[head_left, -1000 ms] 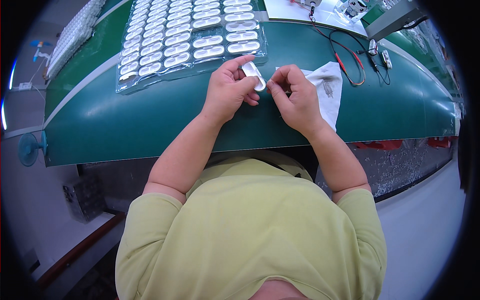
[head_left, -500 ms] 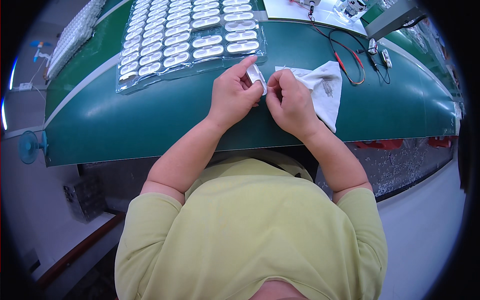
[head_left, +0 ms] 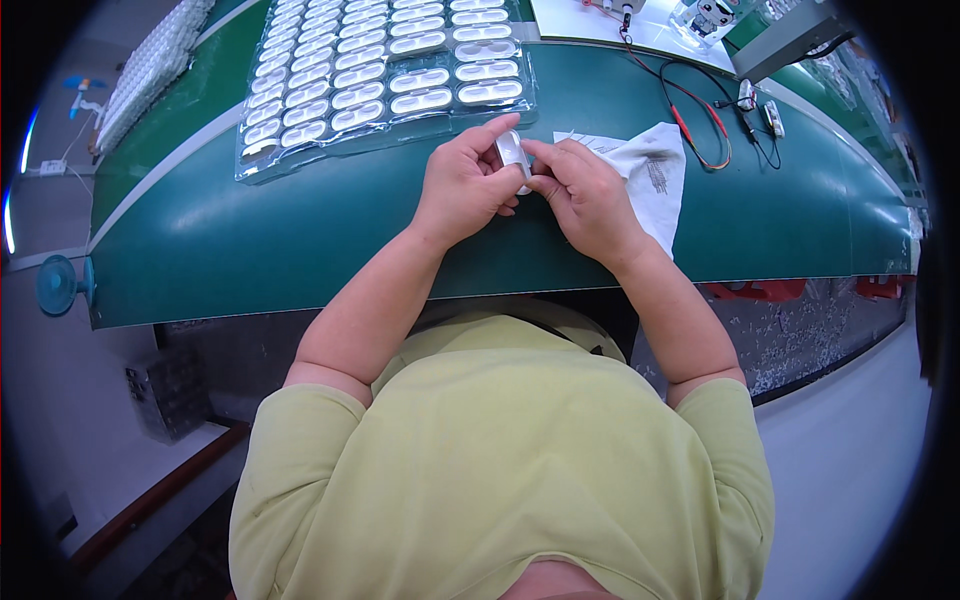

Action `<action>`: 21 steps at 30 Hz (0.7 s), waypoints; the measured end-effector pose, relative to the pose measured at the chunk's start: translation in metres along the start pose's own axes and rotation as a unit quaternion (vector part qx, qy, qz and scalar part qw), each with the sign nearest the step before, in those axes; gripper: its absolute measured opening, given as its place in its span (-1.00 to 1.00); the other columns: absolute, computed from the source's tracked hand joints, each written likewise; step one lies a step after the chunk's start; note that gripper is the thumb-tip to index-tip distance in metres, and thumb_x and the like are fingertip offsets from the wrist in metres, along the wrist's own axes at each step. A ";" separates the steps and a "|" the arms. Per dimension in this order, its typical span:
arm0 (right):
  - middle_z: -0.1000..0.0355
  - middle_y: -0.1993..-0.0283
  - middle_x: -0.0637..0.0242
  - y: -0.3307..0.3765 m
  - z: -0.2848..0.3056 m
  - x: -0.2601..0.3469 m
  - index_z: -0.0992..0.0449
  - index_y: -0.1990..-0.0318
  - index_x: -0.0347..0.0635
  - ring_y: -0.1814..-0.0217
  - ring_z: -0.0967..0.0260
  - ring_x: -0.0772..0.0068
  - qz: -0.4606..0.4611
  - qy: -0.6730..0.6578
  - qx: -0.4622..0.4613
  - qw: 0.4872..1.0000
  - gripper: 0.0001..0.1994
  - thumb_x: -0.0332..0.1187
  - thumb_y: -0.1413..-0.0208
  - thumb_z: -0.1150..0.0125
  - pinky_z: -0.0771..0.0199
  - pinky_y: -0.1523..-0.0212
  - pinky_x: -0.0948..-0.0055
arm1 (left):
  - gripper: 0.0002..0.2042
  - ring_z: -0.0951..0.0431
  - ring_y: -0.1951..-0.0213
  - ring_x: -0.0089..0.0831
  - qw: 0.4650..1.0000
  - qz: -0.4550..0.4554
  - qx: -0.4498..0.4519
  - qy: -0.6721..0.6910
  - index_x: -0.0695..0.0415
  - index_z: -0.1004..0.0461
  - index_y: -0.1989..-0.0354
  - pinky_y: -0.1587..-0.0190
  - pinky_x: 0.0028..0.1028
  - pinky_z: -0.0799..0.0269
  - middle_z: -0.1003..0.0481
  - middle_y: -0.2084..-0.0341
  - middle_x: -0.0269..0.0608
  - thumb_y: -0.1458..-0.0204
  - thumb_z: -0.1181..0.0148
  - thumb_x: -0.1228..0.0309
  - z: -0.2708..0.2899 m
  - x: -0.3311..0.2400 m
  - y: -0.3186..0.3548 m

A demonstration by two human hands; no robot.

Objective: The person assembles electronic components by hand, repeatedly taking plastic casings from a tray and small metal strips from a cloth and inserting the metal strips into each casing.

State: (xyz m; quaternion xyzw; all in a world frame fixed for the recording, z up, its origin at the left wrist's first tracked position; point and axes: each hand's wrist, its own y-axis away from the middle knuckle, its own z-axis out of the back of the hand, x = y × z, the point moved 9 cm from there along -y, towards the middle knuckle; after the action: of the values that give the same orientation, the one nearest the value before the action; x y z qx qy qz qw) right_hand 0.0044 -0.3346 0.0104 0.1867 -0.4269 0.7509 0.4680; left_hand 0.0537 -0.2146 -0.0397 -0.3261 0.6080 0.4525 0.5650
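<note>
A small white oval piece with recessed wells, like an earbud case (head_left: 511, 150), is held tilted just past the near edge of the tray. My left hand (head_left: 458, 190) grips it from the left, thumb on its lower end and forefinger stretched along the far end. From the other side, my right hand (head_left: 588, 195) pinches the case's right edge between thumb and forefinger. The right hand's remaining fingers are curled and partly hidden. Beside and under that hand lies a white cloth (head_left: 657, 165) with grey marks.
A clear plastic tray (head_left: 400, 132) with rows of similar white oval pieces stands ahead on the green table (head_left: 300, 240). Red and black test leads (head_left: 703, 140) curl at the far right, beside two small white pieces and a white board (head_left: 580, 22). Another stack of trays (head_left: 150, 75) is at far left.
The case has turned so more of its recessed face shows. My right hand's forefinger and thumb have uncurled and now pinch its right edge; the left hand keeps its grip.
</note>
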 end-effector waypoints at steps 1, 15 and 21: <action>-0.42 0.34 0.13 -0.001 0.000 -0.003 -0.47 0.08 -0.33 0.33 -0.41 0.12 -0.011 -0.003 0.001 1.000 -0.73 -0.55 -0.02 -0.22 -0.43 0.31 0.30 | -0.50 -0.49 0.56 -0.67 1.000 0.002 0.006 -0.005 0.19 -0.36 -0.21 0.54 -0.64 -0.49 -0.49 0.45 -0.34 -0.01 -0.15 0.56 -0.002 0.000 -0.001; -0.45 0.39 0.18 0.002 0.004 -0.010 -0.51 0.21 -0.26 0.37 -0.42 0.20 -0.051 -0.034 -0.029 0.998 -0.82 -0.48 -0.01 -0.29 -0.43 0.34 0.37 | -0.51 -0.48 0.59 -0.66 0.999 0.010 0.041 0.016 0.19 -0.37 -0.19 0.55 -0.65 -0.46 -0.54 0.48 -0.30 0.00 -0.18 0.55 -0.007 0.001 0.008; -0.46 0.39 0.21 -0.002 0.002 -0.016 -0.51 0.19 -0.27 0.34 -0.44 0.27 -0.062 -0.044 -0.022 0.997 -0.82 -0.48 -0.03 -0.28 -0.45 0.33 0.42 | -0.50 -0.48 0.60 -0.65 0.999 0.016 0.037 0.029 0.19 -0.37 -0.20 0.55 -0.65 -0.46 -0.52 0.49 -0.30 0.00 -0.19 0.56 -0.004 0.002 0.001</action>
State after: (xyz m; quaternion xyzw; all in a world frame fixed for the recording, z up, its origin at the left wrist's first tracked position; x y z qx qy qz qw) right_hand 0.0137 -0.3443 0.0016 0.2356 -0.4511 0.7020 0.4982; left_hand 0.0511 -0.2178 -0.0413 -0.3086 0.6458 0.4288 0.5513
